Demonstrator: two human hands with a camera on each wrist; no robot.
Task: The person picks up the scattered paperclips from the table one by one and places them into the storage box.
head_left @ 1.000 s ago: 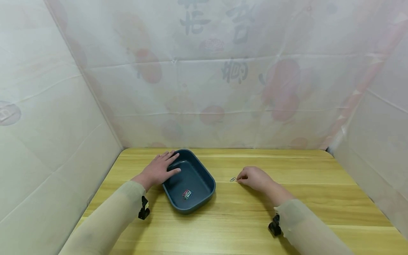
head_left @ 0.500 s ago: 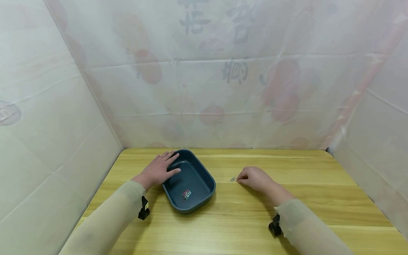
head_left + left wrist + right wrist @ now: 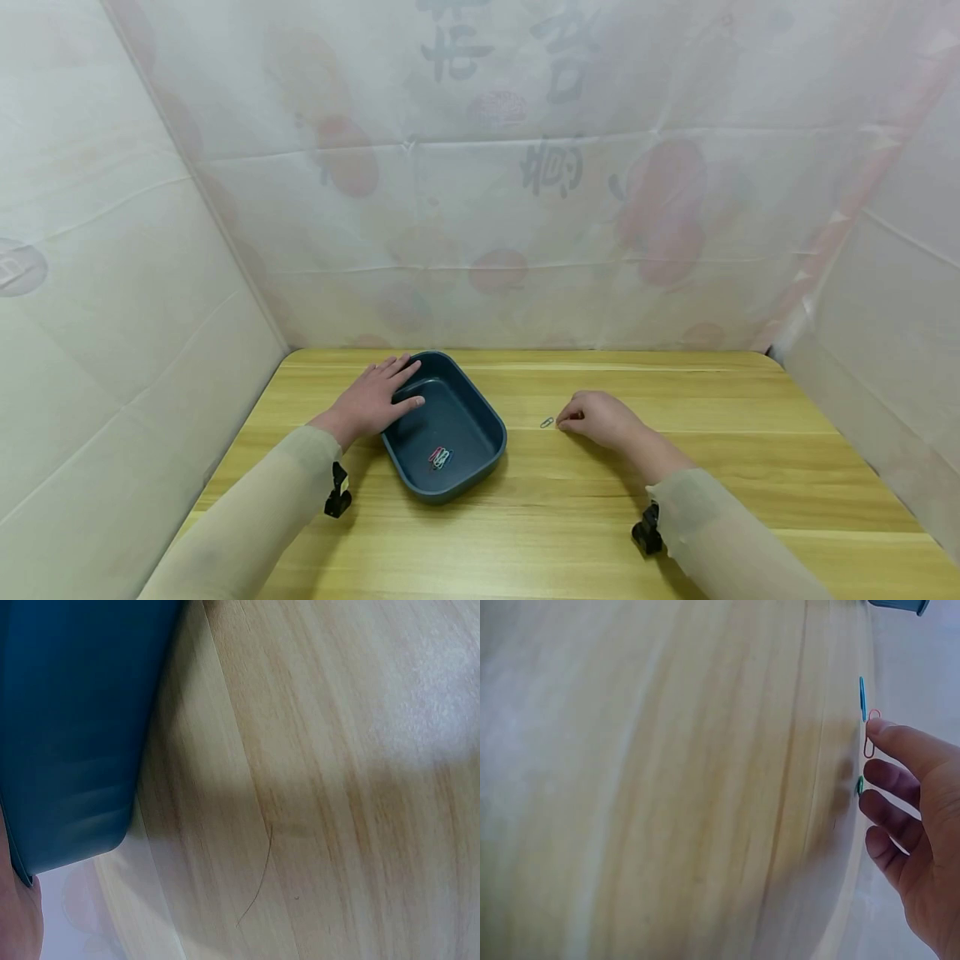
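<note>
Head overview; wrists close above table (image 3: pixel 570 500)

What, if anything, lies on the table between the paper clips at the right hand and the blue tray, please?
Nothing visible does. The right hand has its fingertips at the paper clips on the wooden table, and only bare wood shows between them and the blue tray. The left hand rests on the tray's far-left rim, away from that stretch.

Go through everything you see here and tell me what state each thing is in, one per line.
Blue tray: upright on the table, a few paper clips inside.
Clips in tray: lying flat, bunched together.
Clips on table: loose, at the right fingertips.
Left hand: flat, resting on the tray's rim.
Right hand: fingers touching the red clip.
</note>
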